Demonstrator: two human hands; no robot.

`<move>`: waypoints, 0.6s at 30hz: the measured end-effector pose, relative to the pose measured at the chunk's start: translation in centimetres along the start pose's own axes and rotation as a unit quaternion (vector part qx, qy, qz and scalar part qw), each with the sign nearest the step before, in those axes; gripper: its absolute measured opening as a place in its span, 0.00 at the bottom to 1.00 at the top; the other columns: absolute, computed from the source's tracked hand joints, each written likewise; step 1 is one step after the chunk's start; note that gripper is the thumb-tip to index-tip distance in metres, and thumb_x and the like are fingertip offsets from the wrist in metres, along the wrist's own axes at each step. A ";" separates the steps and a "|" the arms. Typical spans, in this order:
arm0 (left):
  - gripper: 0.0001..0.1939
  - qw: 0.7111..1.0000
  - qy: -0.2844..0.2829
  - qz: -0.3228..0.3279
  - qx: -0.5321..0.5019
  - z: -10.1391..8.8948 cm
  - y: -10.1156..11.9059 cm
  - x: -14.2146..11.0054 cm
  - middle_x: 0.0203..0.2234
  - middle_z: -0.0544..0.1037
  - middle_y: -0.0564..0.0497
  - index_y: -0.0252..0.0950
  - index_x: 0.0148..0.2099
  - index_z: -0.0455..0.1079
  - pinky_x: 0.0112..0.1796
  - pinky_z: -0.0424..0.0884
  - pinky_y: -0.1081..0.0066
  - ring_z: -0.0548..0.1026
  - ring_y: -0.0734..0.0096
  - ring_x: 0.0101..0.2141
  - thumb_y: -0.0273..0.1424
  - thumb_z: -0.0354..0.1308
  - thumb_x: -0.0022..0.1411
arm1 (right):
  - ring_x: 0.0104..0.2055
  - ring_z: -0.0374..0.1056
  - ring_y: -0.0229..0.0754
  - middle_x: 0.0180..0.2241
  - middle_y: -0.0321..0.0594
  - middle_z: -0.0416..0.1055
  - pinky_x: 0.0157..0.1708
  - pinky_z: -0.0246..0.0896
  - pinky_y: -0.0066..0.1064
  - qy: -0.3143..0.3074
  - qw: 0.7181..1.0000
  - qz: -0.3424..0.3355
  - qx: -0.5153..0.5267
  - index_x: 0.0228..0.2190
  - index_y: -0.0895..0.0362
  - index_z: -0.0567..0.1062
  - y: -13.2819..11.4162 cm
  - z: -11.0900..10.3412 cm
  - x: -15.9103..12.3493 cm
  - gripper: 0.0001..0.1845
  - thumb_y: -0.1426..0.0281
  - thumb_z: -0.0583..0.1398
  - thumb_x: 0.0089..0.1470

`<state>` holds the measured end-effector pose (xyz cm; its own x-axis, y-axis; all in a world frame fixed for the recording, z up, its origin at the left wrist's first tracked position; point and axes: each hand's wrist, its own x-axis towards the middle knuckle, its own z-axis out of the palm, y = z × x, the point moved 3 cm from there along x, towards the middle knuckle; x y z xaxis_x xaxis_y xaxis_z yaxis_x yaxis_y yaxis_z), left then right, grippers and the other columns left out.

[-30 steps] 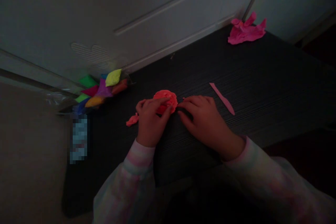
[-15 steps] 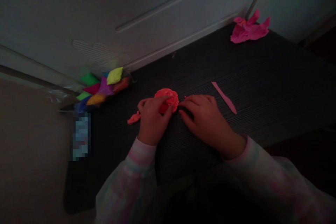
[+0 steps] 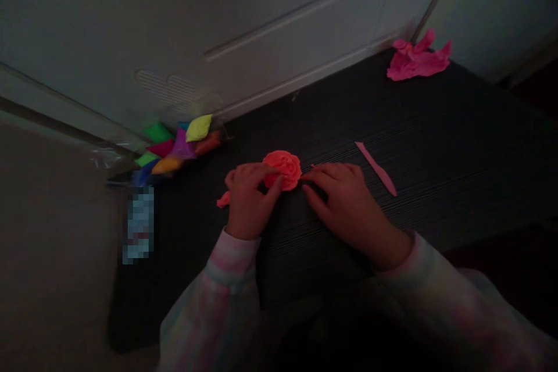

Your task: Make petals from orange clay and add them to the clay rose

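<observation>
A round, ruffled piece of orange-pink modelling clay (image 3: 290,164) lies on the dark table. My left hand (image 3: 250,197) is at its left side, thumb and forefinger closed on the clay and covering part of it. Just off the clay's right edge is my right hand (image 3: 342,197), fingers bent and thumb apart from the forefinger, with nothing visible between them. A smaller lump of the same clay (image 3: 223,200) sticks out left of my left hand, partly hidden by it. To the right of my right hand lies a pink plastic clay knife (image 3: 377,170).
Several colourful clay packets (image 3: 178,148) in clear plastic lie at the back left against the white panel (image 3: 279,6). A blurred-out item (image 3: 139,226) is at the table's left edge. Crumpled bright pink clay (image 3: 418,63) sits in the far right corner of the table (image 3: 457,145).
The whole view has shifted slightly. My left hand has drawn back a little to the left, uncovering more of the round clay. My right hand stays beside its right edge.
</observation>
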<state>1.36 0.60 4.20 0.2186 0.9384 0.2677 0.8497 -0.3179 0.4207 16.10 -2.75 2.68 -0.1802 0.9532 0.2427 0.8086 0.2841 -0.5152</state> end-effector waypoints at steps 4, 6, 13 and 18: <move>0.04 1.000 0.005 0.001 0.001 0.2 -0.1 0.0 0.32 0.76 0.51 0.38 0.32 0.71 0.42 0.59 0.59 0.70 0.64 0.39 0.30 0.57 0.53 | 0.42 0.64 0.45 0.39 0.41 0.70 0.43 0.50 0.40 0.010 1.000 0.000 0.007 0.38 0.57 0.72 0.0 0.0 -0.1 0.11 0.71 0.53 0.52; 0.04 1.000 0.003 0.001 0.000 0.3 -0.2 -0.1 0.31 0.76 0.51 0.38 0.32 0.71 0.42 0.59 0.59 0.70 0.64 0.38 0.30 0.56 0.53 | 0.42 0.64 0.45 0.39 0.41 0.70 0.43 0.50 0.41 0.021 1.000 0.000 0.011 0.37 0.56 0.72 0.0 0.0 -0.1 0.11 0.72 0.54 0.52; 0.06 0.998 0.059 -0.005 -0.019 -0.2 -0.6 -0.2 0.33 0.75 0.49 0.37 0.35 0.70 0.42 0.61 0.60 0.70 0.64 0.38 0.30 0.54 0.54 | 0.42 0.64 0.43 0.37 0.43 0.70 0.43 0.56 0.39 0.107 0.992 0.007 0.066 0.37 0.58 0.71 0.2 -1.3 -0.4 0.10 0.73 0.53 0.52; 0.10 0.989 0.132 -0.035 0.059 -2.4 -2.7 -2.1 0.36 0.74 0.44 0.35 0.39 0.70 0.43 0.62 0.58 0.69 0.60 0.41 0.32 0.52 0.56 | 0.42 0.65 0.45 0.38 0.43 0.70 0.42 0.59 0.41 0.165 0.982 0.043 0.079 0.37 0.55 0.71 2.0 -4.1 -2.7 0.11 0.67 0.52 0.53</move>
<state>-2.50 -0.85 4.60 0.0378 0.8845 0.4650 0.9118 -0.2210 0.3462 20.52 -5.21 4.32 0.0985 0.8962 0.4325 0.7112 0.2406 -0.6605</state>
